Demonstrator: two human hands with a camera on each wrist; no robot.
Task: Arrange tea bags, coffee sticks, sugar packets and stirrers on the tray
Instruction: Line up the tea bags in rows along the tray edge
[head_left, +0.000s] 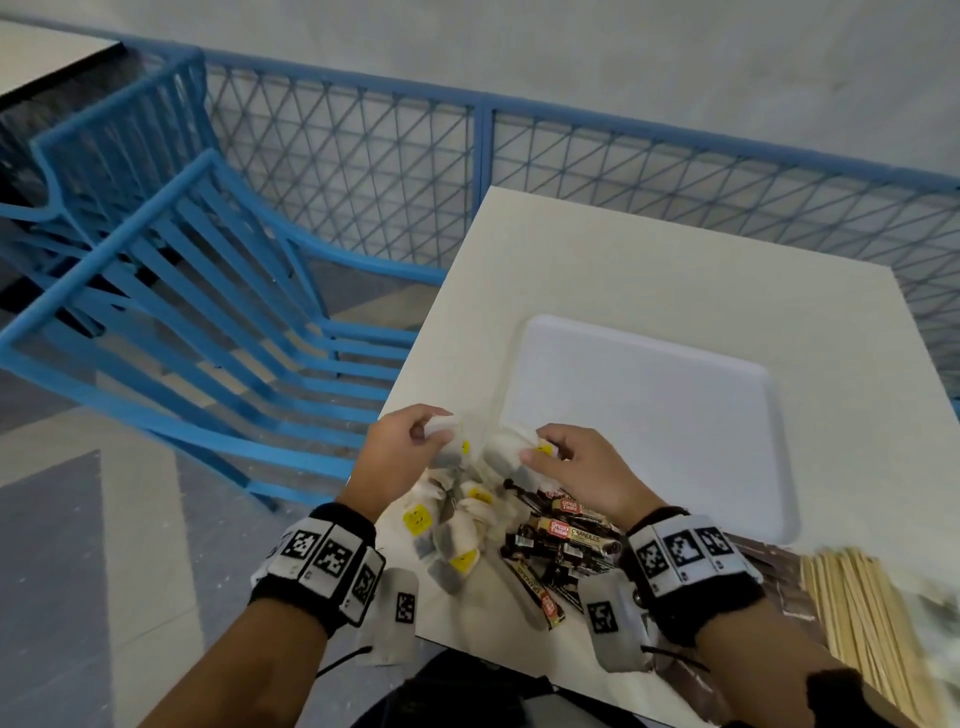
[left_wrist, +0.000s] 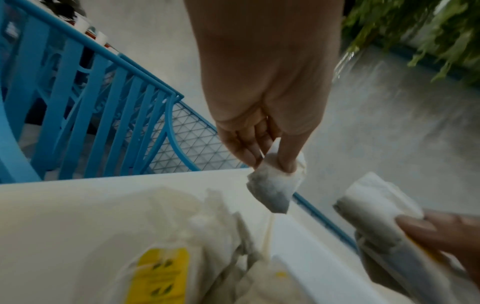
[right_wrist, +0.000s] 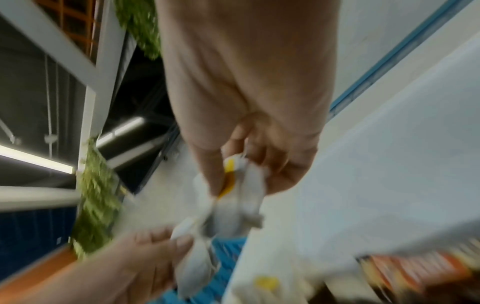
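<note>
While both hands worked above table (head_left: 649, 270), white tray (head_left: 644, 415) sat bare mid-table, just beyond them. Stirrers (head_left: 862, 623) lay bundled at near right edge. Coffee sticks (head_left: 566, 545) were heaped under right wrist, tea bags (head_left: 457, 519) piled beside them. Left hand (head_left: 400, 447) pinched tea bag (left_wrist: 272, 189); right hand (head_left: 582, 467) pinched bunch of bags (head_left: 506, 449). Sugar packets: couldn't tell.

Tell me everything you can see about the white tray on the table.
The white tray is a shallow rectangle with rounded corners and a low raised rim; it looks like smooth plastic. It lies flat on the pale table, with nothing on it. The right hand, pinching tea bags, hovers at its near left corner. Coffee sticks lie on the table just short of its near edge.
</note>
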